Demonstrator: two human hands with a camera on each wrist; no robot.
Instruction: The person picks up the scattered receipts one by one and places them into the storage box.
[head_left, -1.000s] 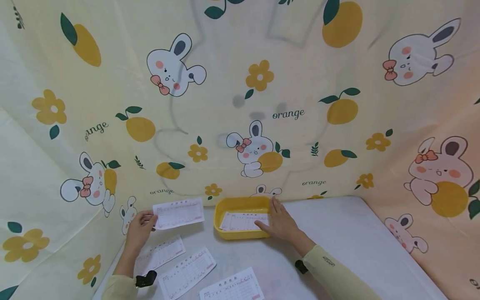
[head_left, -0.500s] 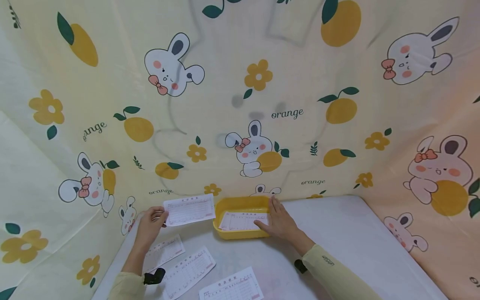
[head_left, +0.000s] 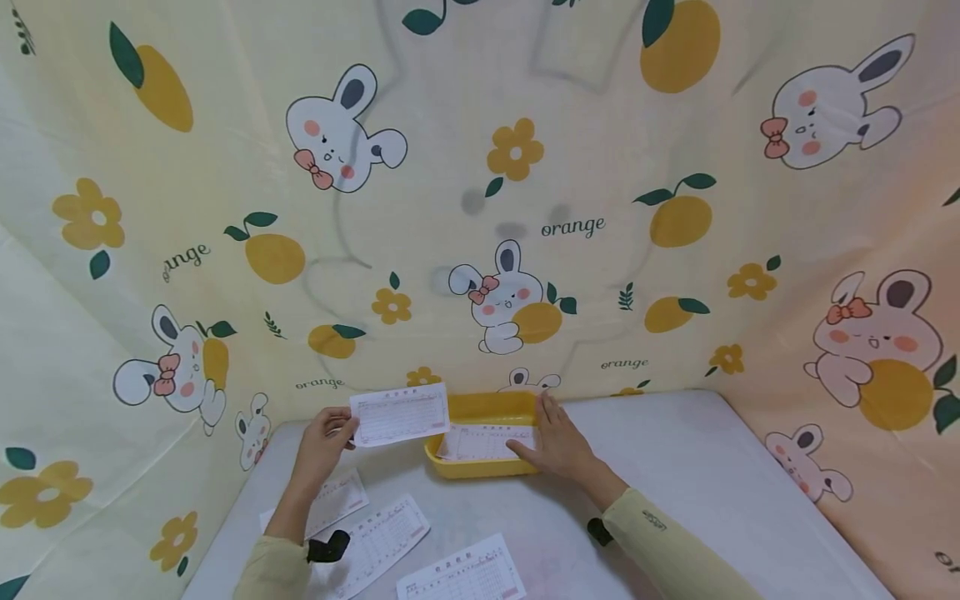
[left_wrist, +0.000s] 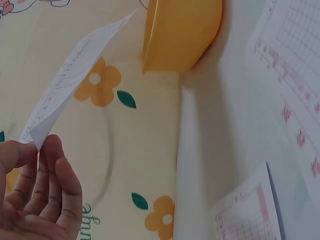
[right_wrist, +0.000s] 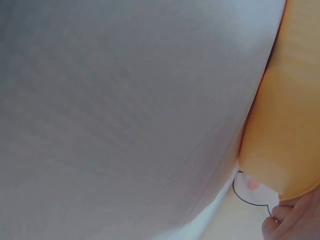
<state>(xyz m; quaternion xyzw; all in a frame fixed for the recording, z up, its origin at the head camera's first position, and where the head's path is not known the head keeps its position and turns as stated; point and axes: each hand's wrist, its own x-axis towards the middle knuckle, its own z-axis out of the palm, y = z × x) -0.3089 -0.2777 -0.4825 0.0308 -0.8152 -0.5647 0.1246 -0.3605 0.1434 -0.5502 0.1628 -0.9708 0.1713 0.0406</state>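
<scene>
In the head view my left hand (head_left: pixel 322 442) pinches the left edge of a printed paper slip (head_left: pixel 399 415) between thumb and fingers. The slip is held up, its right edge overlapping the left end of a yellow plastic basket (head_left: pixel 480 470). The left wrist view shows that slip (left_wrist: pixel 70 82) bent slightly above the fingertips. Inside the basket lies at least one similar slip (head_left: pixel 480 442); how many are stacked cannot be told. My right hand (head_left: pixel 566 450) rests on the basket's right end, fingers extended and thumb spread over it.
Three more printed slips lie on the white tabletop: one (head_left: pixel 341 497) partly behind the left forearm, another (head_left: pixel 382 537) beside it, a third (head_left: pixel 465 573) at the front edge of view. A patterned cloth (head_left: pixel 420 208) hangs behind the table (head_left: pixel 675 467).
My left hand has carried the held slip rightward and slightly upward, from left of the basket to overlapping its left end. The right hand and basket have stayed in place.
</scene>
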